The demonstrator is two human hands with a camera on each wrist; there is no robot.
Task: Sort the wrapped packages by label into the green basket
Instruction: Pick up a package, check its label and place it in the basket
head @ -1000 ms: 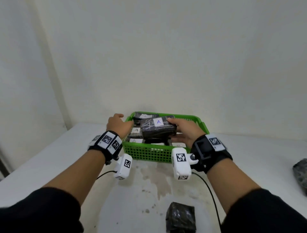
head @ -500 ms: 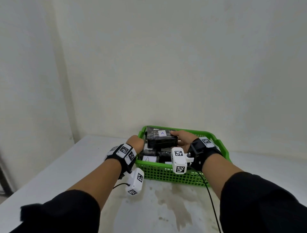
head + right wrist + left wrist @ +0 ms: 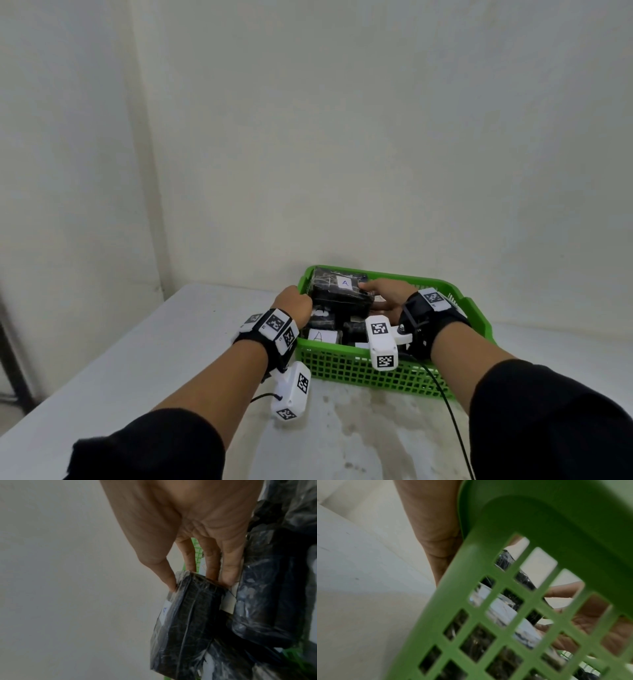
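Between both hands (image 3: 383,291), package (image 3: 337,291)

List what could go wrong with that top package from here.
1. The package labelled A sits high on the pile in the green basket; only the right hand pinches its end, so it may tip or slide once released.
2. The left hand is at the basket's rim; pushing there could shift the basket on the table.
3. It may cover labels below.
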